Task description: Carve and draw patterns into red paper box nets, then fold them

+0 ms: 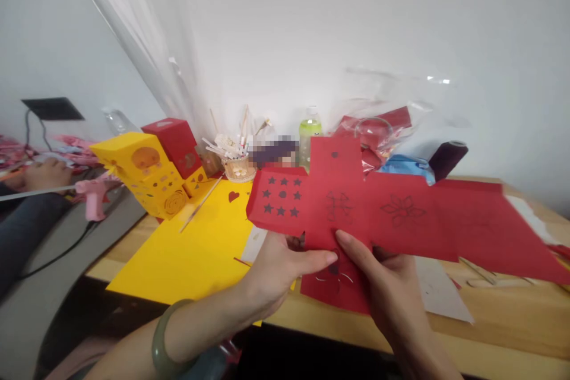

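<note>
Up front and dead centre, the red card is held up opened out, its panels spread in a cross! Both hands have it: the left hand pinches the lower part, thumb on the face, and the right hand grips just beside it, thumb pressed near the middle. Look at the nine o'clock panel: rows of dark stars, which read as cut right through, with flaps bent along its edges. One dark hole at twelve; light curved slits at six. But the middle panel and the flower outline at three show only drawn lines, so the cutting looks part done, and no panels are joined up. Between nine and ten, a yellow box and a red box stand assembled, while a yellow sheet lies flat towards eight.
</note>
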{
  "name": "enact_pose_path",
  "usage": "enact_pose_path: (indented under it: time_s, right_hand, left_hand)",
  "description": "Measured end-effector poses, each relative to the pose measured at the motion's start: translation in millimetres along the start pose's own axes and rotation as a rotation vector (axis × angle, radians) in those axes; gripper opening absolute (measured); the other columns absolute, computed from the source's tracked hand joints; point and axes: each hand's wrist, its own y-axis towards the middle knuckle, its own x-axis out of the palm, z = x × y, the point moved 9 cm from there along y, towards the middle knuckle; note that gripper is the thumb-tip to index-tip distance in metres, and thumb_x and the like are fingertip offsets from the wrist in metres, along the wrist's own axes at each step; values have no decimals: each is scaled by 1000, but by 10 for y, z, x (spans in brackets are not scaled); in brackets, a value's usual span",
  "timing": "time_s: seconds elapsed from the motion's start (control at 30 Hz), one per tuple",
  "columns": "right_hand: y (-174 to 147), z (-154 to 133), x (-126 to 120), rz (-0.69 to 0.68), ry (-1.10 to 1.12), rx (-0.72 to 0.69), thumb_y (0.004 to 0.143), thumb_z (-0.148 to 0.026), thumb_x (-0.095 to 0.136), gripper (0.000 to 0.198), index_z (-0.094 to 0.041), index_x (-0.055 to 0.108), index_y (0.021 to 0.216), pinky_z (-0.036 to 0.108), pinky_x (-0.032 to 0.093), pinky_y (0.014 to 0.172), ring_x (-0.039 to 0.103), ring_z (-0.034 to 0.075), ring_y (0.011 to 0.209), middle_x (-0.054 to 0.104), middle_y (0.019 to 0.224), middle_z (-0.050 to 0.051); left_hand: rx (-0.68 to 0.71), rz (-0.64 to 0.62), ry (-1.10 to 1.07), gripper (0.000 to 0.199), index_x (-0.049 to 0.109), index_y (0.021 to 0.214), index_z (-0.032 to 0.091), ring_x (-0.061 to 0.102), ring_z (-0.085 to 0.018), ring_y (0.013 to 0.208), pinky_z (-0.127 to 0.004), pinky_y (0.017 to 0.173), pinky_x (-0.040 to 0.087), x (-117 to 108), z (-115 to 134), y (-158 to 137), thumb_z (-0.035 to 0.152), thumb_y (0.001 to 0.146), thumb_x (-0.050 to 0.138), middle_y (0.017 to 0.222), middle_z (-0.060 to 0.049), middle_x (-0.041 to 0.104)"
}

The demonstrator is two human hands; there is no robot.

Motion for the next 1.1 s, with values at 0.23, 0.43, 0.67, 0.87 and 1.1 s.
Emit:
enact_pose_path:
  time_s: [0.23, 0.43, 0.67, 0.87, 1.1]
  right_hand:
    - [5, 58, -7, -19, -11, 21, 60, -33, 80, 43, -19, 69, 99, 38, 56, 79, 68, 27, 88, 74, 93, 6]
    - [5, 5, 6, -8, -91, -14, 61, -37, 79, 46, -18, 69, 102, 38, 55, 81, 67, 27, 90, 73, 94, 7]
    - [-3, -78, 36, -9, -143, -73, 62, -38, 77, 46, -18, 69, 103, 38, 56, 80, 67, 26, 91, 73, 95, 7]
    - [-34, -161, 31, -17, -236, -161, 65, -40, 74, 43, -18, 69, 102, 40, 56, 81, 68, 27, 88, 74, 91, 7]
    - [-67, -249, 72, -68, -332, -262, 70, -44, 69, 40, -21, 69, 102, 39, 58, 77, 69, 27, 86, 74, 92, 7]
  left_hand:
    - [37, -20, 53, 36, 65, 92, 12, 64, -20, 90, -31, 83, 51, -32, 16, 15, 12, 58, 76, 93, -7, 69]
    - [42, -32, 58, 44, 64, 100, 13, 64, -18, 89, -29, 83, 51, -50, 13, 42, 11, 58, 76, 98, -7, 69]
    - [44, -70, 67, 52, 62, 108, 14, 65, -19, 89, -29, 82, 51, -42, 27, 62, 13, 58, 76, 97, -7, 70]
    - [-47, -141, 188, 36, 67, 96, 11, 63, -25, 99, -36, 91, 48, -45, -39, 44, 21, 63, 75, 104, -12, 68]
    - [24, -255, 441, 22, 72, 92, 16, 64, -25, 100, -34, 91, 48, 43, 152, -25, 28, 75, 66, 97, -4, 71]
